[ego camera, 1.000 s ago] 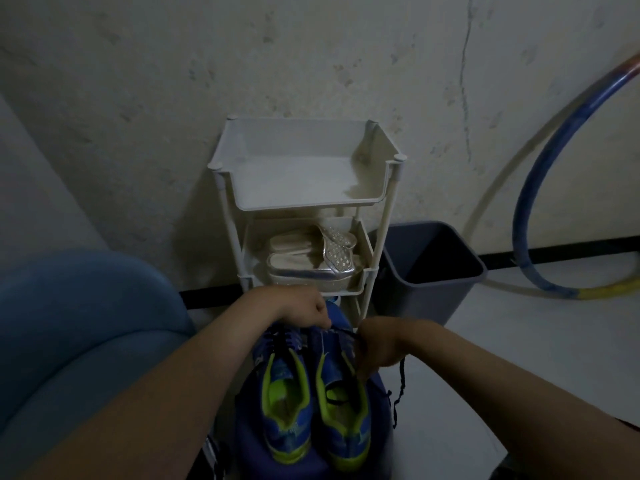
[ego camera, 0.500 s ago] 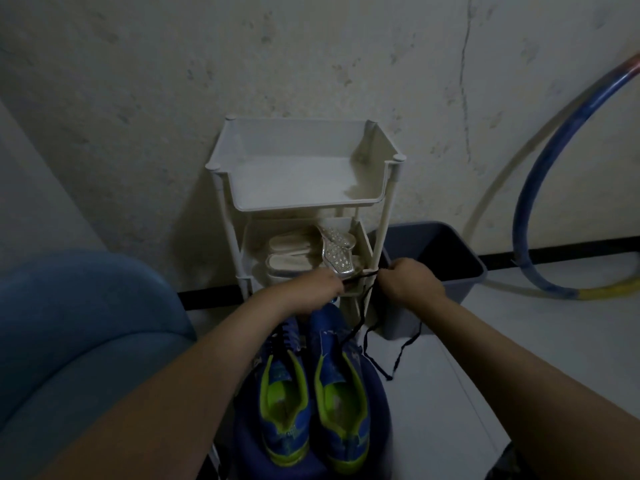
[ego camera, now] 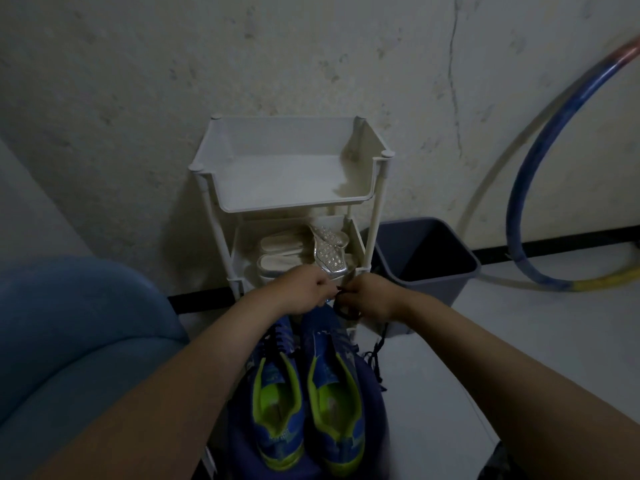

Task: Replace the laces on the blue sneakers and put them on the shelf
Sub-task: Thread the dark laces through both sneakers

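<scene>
Shelf: I saw one white shelf point(ego camera: 291, 206) against the wall, with a pair of pale sandals point(ego camera: 280, 263) in its middle tray.
Bin: one grey bin point(ego camera: 436, 289) stood just right of it.
Hands: left hand point(ego camera: 304, 289) and right hand point(ego camera: 372, 296) met before the shelf, both pinching the black lace point(ego camera: 341, 311).
Sneakers: two blue sneakers point(ego camera: 277, 410) lay side by side below the hands, off the shelf.

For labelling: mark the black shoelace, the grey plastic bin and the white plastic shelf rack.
black shoelace point(ego camera: 341, 312), head view, its loop.
grey plastic bin point(ego camera: 437, 289), head view, front wall.
white plastic shelf rack point(ego camera: 294, 206), head view, top tray's front rim.
</scene>
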`<state>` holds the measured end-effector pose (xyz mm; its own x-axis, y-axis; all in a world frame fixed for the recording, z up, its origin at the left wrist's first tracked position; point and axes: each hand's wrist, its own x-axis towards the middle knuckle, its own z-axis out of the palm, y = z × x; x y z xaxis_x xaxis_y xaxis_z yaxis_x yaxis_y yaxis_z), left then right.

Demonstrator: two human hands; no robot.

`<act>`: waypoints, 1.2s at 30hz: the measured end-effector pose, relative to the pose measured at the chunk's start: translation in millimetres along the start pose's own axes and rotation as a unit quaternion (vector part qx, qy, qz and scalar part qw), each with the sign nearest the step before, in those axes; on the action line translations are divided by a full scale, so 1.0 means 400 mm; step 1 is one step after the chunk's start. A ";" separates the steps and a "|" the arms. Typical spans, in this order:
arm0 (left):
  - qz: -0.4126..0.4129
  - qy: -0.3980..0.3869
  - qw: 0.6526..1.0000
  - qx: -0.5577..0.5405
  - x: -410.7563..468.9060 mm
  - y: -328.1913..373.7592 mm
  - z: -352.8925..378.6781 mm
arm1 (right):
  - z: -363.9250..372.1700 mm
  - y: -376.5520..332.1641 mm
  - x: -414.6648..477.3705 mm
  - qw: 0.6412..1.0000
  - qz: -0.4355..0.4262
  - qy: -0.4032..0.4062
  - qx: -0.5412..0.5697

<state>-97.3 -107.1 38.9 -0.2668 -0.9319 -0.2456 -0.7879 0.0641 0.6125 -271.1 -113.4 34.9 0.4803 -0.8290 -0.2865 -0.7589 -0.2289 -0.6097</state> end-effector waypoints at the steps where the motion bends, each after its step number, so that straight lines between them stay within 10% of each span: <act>1: -0.009 -0.005 1.000 -0.001 -0.001 -0.005 -0.007 | -0.003 0.006 0.003 1.000 0.009 -0.004 -0.012; 6: -0.009 -0.060 0.998 -0.021 -0.019 -0.036 -0.024 | 0.004 0.034 0.017 0.989 0.085 -0.025 -0.120; 13: 0.005 -0.077 0.997 0.006 -0.006 -0.019 0.007 | 0.032 0.004 0.005 0.958 -0.002 -0.080 0.276; 28: -0.061 -0.020 0.996 -0.058 -0.016 -0.045 -0.016 | 0.019 0.022 0.019 0.996 0.077 -0.027 -0.046; 33: -0.052 -0.019 0.997 -0.049 -0.011 -0.023 0.018 | 0.037 0.009 0.016 0.981 0.038 -0.012 0.190; 36: -0.080 -0.037 0.995 -0.049 0.002 -0.024 0.032 | 0.035 0.014 0.018 0.992 0.018 0.008 0.123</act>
<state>-97.0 -103.8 23.1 -0.1860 -0.8980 -0.3987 -0.7668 -0.1211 0.6304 -266.0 -113.5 19.1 0.4470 -0.8425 -0.3006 -0.6433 -0.0693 -0.7625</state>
